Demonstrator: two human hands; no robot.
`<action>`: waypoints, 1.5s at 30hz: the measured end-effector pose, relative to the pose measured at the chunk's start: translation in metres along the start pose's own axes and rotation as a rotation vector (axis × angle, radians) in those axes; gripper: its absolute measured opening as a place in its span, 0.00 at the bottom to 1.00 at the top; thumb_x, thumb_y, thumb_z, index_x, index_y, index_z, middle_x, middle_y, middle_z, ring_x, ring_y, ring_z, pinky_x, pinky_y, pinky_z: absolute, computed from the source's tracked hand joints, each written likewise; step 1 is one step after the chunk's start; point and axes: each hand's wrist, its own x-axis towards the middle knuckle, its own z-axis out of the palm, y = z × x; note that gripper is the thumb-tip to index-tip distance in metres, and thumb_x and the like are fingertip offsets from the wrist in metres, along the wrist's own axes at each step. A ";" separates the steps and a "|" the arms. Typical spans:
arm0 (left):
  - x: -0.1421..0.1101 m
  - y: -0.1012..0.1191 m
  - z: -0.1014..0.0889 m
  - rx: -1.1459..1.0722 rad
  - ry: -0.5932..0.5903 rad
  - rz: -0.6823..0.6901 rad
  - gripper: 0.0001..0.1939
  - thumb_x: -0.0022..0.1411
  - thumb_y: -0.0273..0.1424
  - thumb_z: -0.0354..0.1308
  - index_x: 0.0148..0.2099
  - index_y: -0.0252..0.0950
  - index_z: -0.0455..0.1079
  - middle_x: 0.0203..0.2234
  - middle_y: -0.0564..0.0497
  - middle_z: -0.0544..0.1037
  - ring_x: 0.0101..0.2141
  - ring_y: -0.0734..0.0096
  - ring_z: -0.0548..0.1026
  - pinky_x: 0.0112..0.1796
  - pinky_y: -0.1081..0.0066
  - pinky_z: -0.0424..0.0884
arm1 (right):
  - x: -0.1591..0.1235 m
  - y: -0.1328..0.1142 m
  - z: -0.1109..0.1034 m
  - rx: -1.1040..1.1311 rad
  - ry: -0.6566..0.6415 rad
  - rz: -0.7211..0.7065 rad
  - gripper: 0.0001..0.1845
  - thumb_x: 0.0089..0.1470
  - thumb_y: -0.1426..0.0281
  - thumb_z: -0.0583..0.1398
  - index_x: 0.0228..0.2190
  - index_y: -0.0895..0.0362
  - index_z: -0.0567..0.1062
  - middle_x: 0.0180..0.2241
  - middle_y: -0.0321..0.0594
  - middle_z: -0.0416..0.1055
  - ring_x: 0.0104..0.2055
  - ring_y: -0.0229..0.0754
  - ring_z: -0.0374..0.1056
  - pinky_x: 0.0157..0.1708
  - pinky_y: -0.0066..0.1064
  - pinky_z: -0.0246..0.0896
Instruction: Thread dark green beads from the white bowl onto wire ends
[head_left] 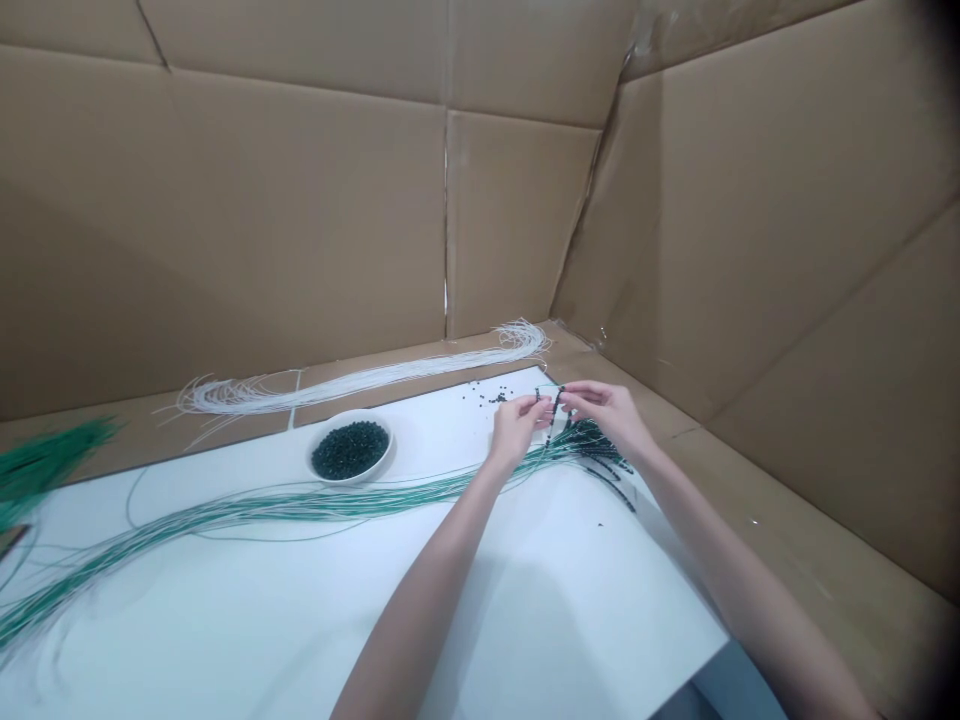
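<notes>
My left hand (516, 425) and my right hand (604, 405) are close together near the far right corner of the white board. Between their fingertips hangs a short string of dark beads (556, 412), with a thin green strand running across the top. Both hands pinch this beaded strand. Below them lies a long bundle of green and white strands (315, 503), whose right end carries many dark beads (600, 450). To the left of my hands stands a white bowl (391, 462) filled with dark green beads (351, 450).
Loose beads (501, 398) are scattered behind my left hand. A bundle of white strands (382, 374) lies along the back, and green strands (56, 465) sit at the far left. Cardboard walls (300, 210) enclose the back and right of the white board (300, 620).
</notes>
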 end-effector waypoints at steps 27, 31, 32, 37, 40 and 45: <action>0.011 -0.016 -0.011 0.053 0.109 -0.040 0.10 0.55 0.26 0.50 0.40 0.30 0.66 0.30 0.46 0.74 0.26 0.79 0.72 0.33 0.74 0.68 | 0.003 0.027 -0.014 -0.067 0.170 0.101 0.18 0.36 0.61 0.62 0.29 0.62 0.74 0.25 0.44 0.73 0.26 0.41 0.70 0.23 0.29 0.67; 0.011 -0.015 -0.013 0.037 0.129 -0.053 0.15 0.54 0.25 0.49 0.46 0.32 0.61 0.29 0.48 0.73 0.24 0.80 0.71 0.31 0.74 0.69 | 0.002 0.029 -0.019 -0.374 0.168 -0.009 0.15 0.39 0.61 0.61 0.27 0.60 0.76 0.25 0.42 0.74 0.27 0.43 0.70 0.32 0.34 0.66; 0.011 -0.015 -0.014 0.035 0.131 -0.051 0.16 0.54 0.25 0.49 0.47 0.33 0.60 0.28 0.49 0.73 0.23 0.80 0.71 0.31 0.73 0.70 | 0.002 0.029 -0.021 -0.410 0.151 -0.014 0.14 0.40 0.62 0.60 0.27 0.59 0.76 0.25 0.42 0.74 0.27 0.43 0.70 0.32 0.34 0.66; 0.009 -0.014 -0.014 0.037 0.090 -0.036 0.17 0.54 0.24 0.48 0.48 0.33 0.59 0.28 0.50 0.72 0.22 0.81 0.70 0.30 0.73 0.70 | 0.000 0.024 -0.022 -0.548 0.138 -0.026 0.15 0.42 0.68 0.58 0.35 0.59 0.75 0.33 0.44 0.74 0.31 0.43 0.70 0.36 0.34 0.65; 0.007 -0.015 -0.011 0.069 0.058 -0.048 0.15 0.54 0.24 0.49 0.46 0.33 0.61 0.28 0.49 0.73 0.22 0.81 0.70 0.30 0.74 0.71 | -0.004 0.016 -0.012 -0.647 0.229 -0.257 0.15 0.46 0.69 0.55 0.37 0.56 0.74 0.40 0.43 0.71 0.36 0.43 0.69 0.40 0.36 0.62; 0.003 -0.018 -0.006 0.108 0.009 -0.036 0.15 0.54 0.25 0.51 0.45 0.33 0.64 0.27 0.49 0.74 0.24 0.78 0.72 0.29 0.75 0.71 | -0.010 0.005 0.020 -0.635 0.134 -0.454 0.14 0.50 0.65 0.53 0.36 0.56 0.74 0.38 0.43 0.72 0.40 0.44 0.67 0.42 0.35 0.60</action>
